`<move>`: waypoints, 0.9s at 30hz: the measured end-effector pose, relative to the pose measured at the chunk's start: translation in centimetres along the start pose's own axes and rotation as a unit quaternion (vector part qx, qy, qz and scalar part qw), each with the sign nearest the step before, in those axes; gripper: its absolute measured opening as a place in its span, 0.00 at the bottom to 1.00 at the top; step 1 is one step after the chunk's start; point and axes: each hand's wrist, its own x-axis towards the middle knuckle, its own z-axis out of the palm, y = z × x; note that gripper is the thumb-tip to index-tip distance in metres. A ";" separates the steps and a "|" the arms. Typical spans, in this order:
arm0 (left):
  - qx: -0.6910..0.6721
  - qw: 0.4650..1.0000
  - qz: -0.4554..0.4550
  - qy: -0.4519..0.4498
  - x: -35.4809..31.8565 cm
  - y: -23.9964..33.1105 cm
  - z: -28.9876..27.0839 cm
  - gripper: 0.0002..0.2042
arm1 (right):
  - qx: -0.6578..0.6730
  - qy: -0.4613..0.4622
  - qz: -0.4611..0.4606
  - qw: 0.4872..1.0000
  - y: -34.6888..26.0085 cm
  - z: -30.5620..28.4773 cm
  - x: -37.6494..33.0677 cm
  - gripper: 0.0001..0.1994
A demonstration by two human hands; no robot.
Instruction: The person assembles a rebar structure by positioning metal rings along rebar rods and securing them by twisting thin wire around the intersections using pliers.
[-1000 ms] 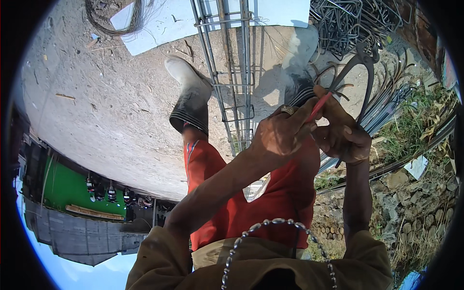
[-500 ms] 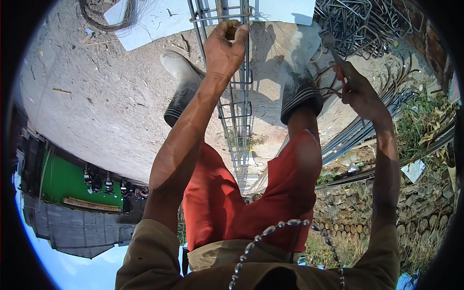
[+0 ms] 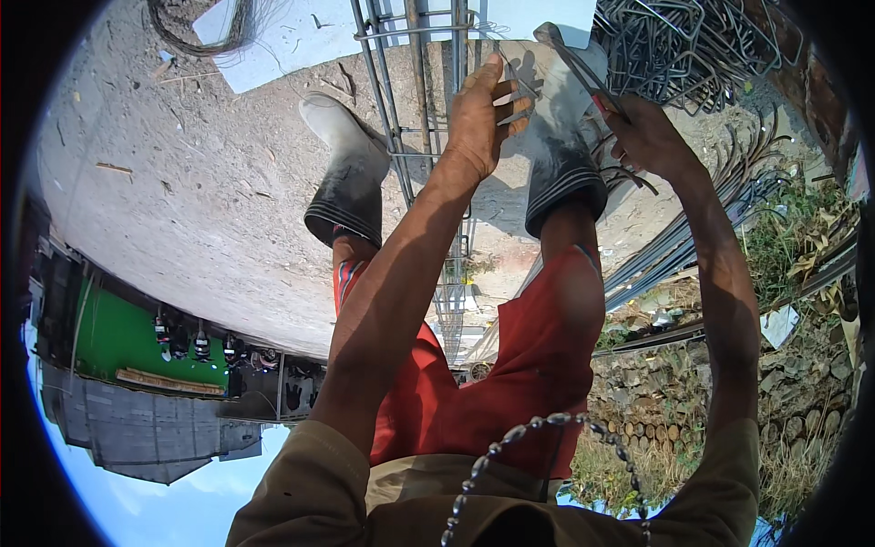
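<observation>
A long reinforcement cage (image 3: 416, 68) of steel bars and stirrups runs between my legs. My left hand (image 3: 478, 123) is beside its right-hand bars, below a stirrup (image 3: 419, 32), with the fingers apart and pointing right. A thin tie wire (image 3: 521, 80) shows by those fingertips; whether they touch it I cannot make out. To the right, my right hand (image 3: 652, 137) is closed around the red-handled pincers (image 3: 574, 66), their head pointing up and left above my right boot (image 3: 556, 137).
My left boot (image 3: 342, 159) stands on sandy ground left of the cage. A white sheet (image 3: 292, 41) lies beyond, with a coil of thin wire (image 3: 241, 32) at its left end. Bent stirrups (image 3: 674, 50) are heaped at the far right, with long bars (image 3: 665, 246) below.
My left hand has left the cage's stirrup and moved right and slightly nearer, its fingers spreading. My right hand has brought the pincers left, toward the cage.
</observation>
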 end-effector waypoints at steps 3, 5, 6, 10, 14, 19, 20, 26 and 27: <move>-0.207 0.977 -0.030 0.029 0.4 -1.3 -0.1 0.38 | -0.021 0.004 -0.157 0.987 0.2 1.0 0.6 0.17; -0.185 0.981 -0.049 0.034 -0.5 -2.9 0.1 0.40 | -0.010 -0.015 -0.117 0.993 -0.9 2.1 -0.1 0.21; -0.162 0.984 -0.071 0.035 -0.9 -3.6 0.4 0.42 | 0.149 -0.026 -0.073 0.986 -1.1 3.0 -0.9 0.19; -0.141 0.988 -0.002 0.067 -0.4 -4.5 0.0 0.38 | 0.367 -0.037 -0.057 0.928 -0.9 4.9 -2.3 0.20; -0.264 0.960 -0.040 -0.089 1.8 -0.8 -0.7 0.27 | 0.416 0.003 -0.044 0.908 -1.0 5.3 -3.3 0.19; -0.392 0.856 -0.055 -0.332 2.7 -1.5 -4.4 0.24 | 0.338 -0.008 -0.008 0.941 -1.2 2.7 -3.7 0.19; -0.333 0.914 -0.051 -0.224 1.8 -1.8 -3.2 0.24 | 0.275 -0.032 -0.003 0.961 -0.9 2.0 -3.3 0.18; -0.237 0.956 -0.036 -0.167 4.5 -5.0 -0.2 0.20 | 0.084 -0.135 -0.026 0.987 -0.4 0.3 1.9 0.22; -0.240 0.956 -0.037 -0.166 4.8 -5.3 -0.1 0.20 | 0.082 -0.136 -0.023 0.987 -0.2 -0.2 2.3 0.22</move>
